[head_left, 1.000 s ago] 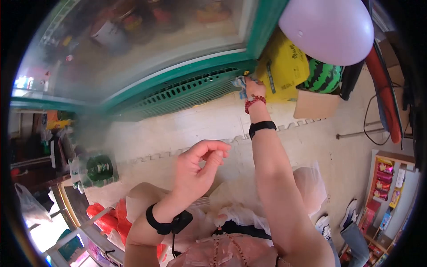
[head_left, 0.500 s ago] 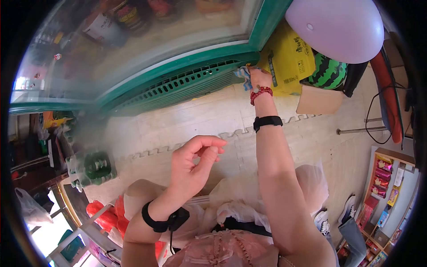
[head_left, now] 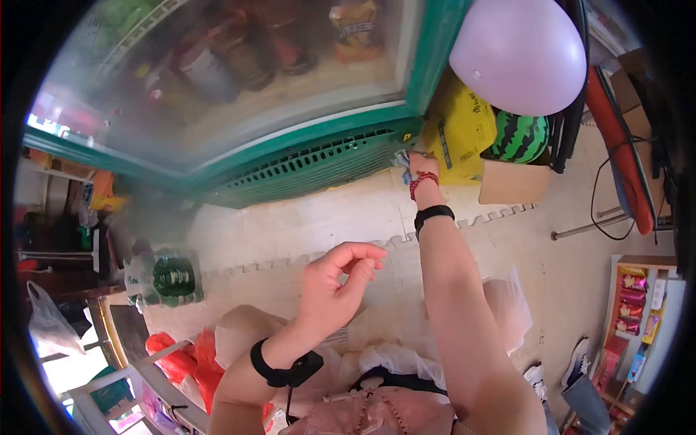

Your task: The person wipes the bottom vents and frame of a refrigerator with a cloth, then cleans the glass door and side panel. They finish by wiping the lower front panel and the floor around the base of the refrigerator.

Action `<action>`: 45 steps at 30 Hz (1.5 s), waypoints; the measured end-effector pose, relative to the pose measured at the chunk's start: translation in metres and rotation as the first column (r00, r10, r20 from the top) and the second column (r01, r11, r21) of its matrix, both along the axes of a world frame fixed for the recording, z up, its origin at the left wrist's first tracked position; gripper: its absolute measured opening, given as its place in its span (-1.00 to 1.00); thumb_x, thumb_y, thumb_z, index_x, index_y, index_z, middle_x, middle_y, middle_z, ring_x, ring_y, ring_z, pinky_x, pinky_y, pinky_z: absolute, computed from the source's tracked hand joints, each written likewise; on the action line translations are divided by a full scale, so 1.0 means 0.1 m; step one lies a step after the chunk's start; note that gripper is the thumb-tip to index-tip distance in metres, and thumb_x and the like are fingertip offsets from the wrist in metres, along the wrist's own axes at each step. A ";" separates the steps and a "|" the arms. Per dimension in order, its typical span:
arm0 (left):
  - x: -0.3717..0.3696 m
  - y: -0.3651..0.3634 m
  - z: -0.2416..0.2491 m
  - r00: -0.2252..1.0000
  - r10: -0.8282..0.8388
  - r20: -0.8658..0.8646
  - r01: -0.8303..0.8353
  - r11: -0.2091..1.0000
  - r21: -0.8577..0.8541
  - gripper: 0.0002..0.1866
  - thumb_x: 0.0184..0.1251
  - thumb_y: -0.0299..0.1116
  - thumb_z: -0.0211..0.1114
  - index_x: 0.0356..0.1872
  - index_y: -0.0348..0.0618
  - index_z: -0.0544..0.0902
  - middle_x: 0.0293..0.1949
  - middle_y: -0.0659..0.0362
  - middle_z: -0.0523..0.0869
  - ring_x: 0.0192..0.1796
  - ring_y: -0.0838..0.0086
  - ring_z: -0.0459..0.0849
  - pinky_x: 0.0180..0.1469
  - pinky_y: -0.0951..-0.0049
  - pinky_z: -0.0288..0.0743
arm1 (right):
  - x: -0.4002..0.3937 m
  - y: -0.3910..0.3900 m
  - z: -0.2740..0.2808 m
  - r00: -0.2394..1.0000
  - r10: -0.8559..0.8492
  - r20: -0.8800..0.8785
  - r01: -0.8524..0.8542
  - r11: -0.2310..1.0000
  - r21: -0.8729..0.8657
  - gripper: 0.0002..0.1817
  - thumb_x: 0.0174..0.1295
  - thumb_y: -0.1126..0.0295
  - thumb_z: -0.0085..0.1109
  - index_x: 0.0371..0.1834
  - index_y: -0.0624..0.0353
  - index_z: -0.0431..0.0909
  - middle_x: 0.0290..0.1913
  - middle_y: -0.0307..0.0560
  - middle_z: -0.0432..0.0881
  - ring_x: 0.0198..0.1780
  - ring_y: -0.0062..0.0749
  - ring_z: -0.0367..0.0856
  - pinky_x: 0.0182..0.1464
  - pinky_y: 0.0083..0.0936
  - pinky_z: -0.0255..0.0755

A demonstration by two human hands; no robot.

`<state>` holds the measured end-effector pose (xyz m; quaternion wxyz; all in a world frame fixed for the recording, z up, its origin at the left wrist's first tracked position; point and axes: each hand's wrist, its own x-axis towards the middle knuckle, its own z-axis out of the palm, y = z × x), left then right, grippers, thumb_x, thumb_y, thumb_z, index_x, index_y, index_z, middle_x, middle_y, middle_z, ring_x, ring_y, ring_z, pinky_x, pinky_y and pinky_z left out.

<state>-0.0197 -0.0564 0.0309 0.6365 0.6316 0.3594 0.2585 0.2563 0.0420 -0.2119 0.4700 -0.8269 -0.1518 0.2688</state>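
Blue-white cloth (head_left: pixel 402 161) | in right hand (head_left: pixel 423 164) | left hand (head_left: pixel 339 281) well apart

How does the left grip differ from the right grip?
The left grip is loosely curled with nothing visible in it; the right grip holds a crumpled cloth. The left grip is nearer the body; the right grip is stretched out beside the green fridge. A red bracelet circles the right wrist, not the left wrist. Both wear a black band.

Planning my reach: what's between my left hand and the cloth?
Only pale floor matting, with its jagged seam, shows between your left hand and the cloth in the head view.
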 end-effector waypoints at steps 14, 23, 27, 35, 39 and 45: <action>0.02 0.03 -0.04 0.999 0.014 0.034 -0.013 1.000 -0.024 -0.86 0.33 -0.53 0.09 -0.20 -0.27 0.60 -0.29 0.21 0.66 -0.29 0.64 0.59 -0.22 0.60 0.49 | -0.18 0.08 0.33 0.971 -0.225 -0.075 0.236 0.946 0.220 -0.59 -0.22 0.17 0.39 -0.41 0.31 0.61 -0.44 0.03 0.65 -0.38 -0.33 0.59 -0.23 -0.47 0.43; 0.00 0.11 -0.01 0.998 0.051 0.042 -0.048 0.996 -0.069 -0.87 0.33 -0.54 0.09 -0.20 -0.26 0.61 -0.29 0.21 0.66 -0.29 0.64 0.58 -0.22 0.61 0.49 | -0.29 -0.05 0.61 0.883 -0.080 -0.463 0.327 0.812 0.484 -0.71 -0.08 0.32 0.43 -0.38 0.27 0.60 -0.40 -0.19 0.63 -0.39 -0.54 0.54 -0.31 -0.61 0.40; 0.05 0.14 -0.07 0.999 0.023 0.032 -0.020 0.996 -0.087 -0.86 0.33 -0.54 0.09 -0.20 -0.27 0.61 -0.29 0.21 0.66 -0.29 0.64 0.58 -0.22 0.61 0.49 | -0.19 0.02 0.36 0.976 -0.129 -0.178 0.182 0.929 0.323 -0.77 -0.05 0.41 0.38 -0.35 0.25 0.59 -0.35 -0.20 0.63 -0.37 -0.54 0.54 -0.29 -0.62 0.40; 0.04 0.20 -0.08 0.999 0.040 0.020 -0.038 0.995 -0.093 -0.87 0.32 -0.55 0.10 -0.20 -0.26 0.61 -0.32 0.23 0.64 -0.34 0.66 0.55 -0.26 0.64 0.46 | -0.26 -0.08 0.57 0.860 0.006 -0.510 0.300 0.803 0.515 -0.66 -0.06 0.36 0.39 -0.21 0.24 0.55 -0.31 -0.21 0.63 -0.30 -0.52 0.57 -0.24 -0.60 0.43; 0.02 0.22 -0.08 0.998 0.051 0.020 -0.049 0.993 -0.111 -0.87 0.32 -0.55 0.10 -0.20 -0.26 0.61 -0.32 0.23 0.65 -0.34 0.66 0.55 -0.25 0.64 0.46 | -0.25 -0.11 0.69 0.818 0.042 -0.574 0.295 0.826 0.480 -0.64 -0.07 0.35 0.39 -0.21 0.24 0.54 -0.30 -0.22 0.62 -0.31 -0.52 0.57 -0.25 -0.59 0.42; 0.04 0.21 -0.10 1.000 0.024 0.019 -0.022 0.994 -0.104 -0.87 0.32 -0.54 0.10 -0.20 -0.26 0.61 -0.32 0.23 0.65 -0.34 0.66 0.55 -0.25 0.64 0.46 | -0.21 0.00 0.42 0.966 -0.114 -0.233 0.194 0.914 0.356 -0.76 -0.12 0.35 0.33 -0.41 0.24 0.58 -0.45 -0.22 0.59 -0.39 -0.51 0.51 -0.29 -0.56 0.37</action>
